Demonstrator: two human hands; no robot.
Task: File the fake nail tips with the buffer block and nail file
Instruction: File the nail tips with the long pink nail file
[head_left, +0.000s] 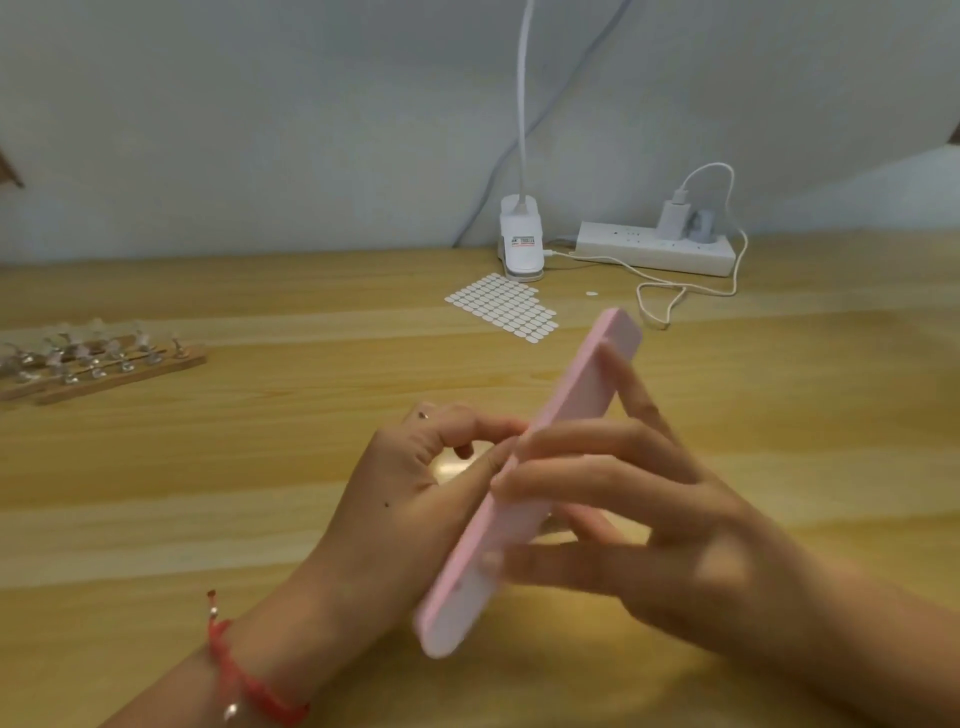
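A long pink buffer block (582, 395) stands tilted over the middle of the wooden table (260, 493). My right hand (639, 525) grips it from the right, fingers wrapped across its side. My left hand (415, 483) sits against the block's left face with its fingers curled and pinched together; whatever they pinch is too small and blurred to make out. At the far left, wooden strips (119, 371) carry several clear nail tips on small stands.
A sheet of white oval stickers (504, 306) lies at the back centre. Behind it stand a white clip lamp base (522, 244) and a white power strip (657, 249) with a charger and a looping cable. A red bracelet circles my left wrist.
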